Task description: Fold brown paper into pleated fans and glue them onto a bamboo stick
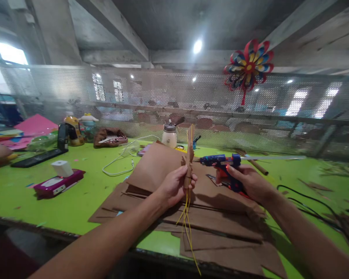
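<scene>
My left hand is closed around a narrow rolled strip of brown paper, held upright in front of me. Thin yellow strings hang from its lower end, and a yellow strand runs up along its top. In my right hand is a dark blue hot glue gun, with a clear glue stick poking out of its back. Its nozzle points left at the paper roll, very close to it; whether they touch I cannot tell. A scissors-like metal blade shows below the gun, its handle partly hidden by my fingers.
Stacked brown paper sheets lie under my hands on the green table. A purple power strip with a white plug, a white cable and a bottle stand around. Black cords run at right, before a perforated metal screen.
</scene>
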Motion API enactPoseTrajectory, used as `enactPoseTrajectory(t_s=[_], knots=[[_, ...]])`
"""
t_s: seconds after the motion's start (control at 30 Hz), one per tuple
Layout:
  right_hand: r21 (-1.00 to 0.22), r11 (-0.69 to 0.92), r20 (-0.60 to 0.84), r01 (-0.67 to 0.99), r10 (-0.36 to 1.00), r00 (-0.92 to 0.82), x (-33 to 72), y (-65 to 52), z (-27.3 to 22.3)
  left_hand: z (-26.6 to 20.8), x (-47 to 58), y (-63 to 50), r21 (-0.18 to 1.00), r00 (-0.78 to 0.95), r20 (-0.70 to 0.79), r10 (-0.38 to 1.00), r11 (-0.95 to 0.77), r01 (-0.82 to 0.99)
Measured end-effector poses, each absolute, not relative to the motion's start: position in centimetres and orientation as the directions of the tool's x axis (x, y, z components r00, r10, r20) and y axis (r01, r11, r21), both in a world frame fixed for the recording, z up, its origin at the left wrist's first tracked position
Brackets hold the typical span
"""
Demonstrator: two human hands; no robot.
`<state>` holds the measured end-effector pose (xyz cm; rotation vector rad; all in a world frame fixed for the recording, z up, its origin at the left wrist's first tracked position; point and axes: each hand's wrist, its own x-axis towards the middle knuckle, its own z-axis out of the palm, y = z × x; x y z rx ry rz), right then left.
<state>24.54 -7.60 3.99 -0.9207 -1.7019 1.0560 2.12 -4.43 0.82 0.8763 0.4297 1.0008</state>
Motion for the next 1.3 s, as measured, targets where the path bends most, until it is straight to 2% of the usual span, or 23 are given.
enactPoseTrajectory(t_s=[0.13, 0.23, 1.3], knots=[[-0.873, 0.391, 0.297, 0.293, 0.9, -0.318, 24.33, -7.67, 4.33, 0.72, 2.14, -4.44, 0.806, 0.485, 0.083, 0.871, 0.228, -0.547], [-0.851, 0.409, 0.304, 0.328, 0.895, -0.327, 24.09, -7.84, 4.51, 0.7, 2.12, -4.53, 0.811, 0.487, 0.1, 0.868, 0.213, -0.545], [-0.848, 0.408, 0.3, 0.337, 0.895, -0.33, 23.72, -8.31, 4.79, 0.19, 2.02, -4.22, 0.821, 0.501, 0.153, 0.852, 0.172, -0.544]])
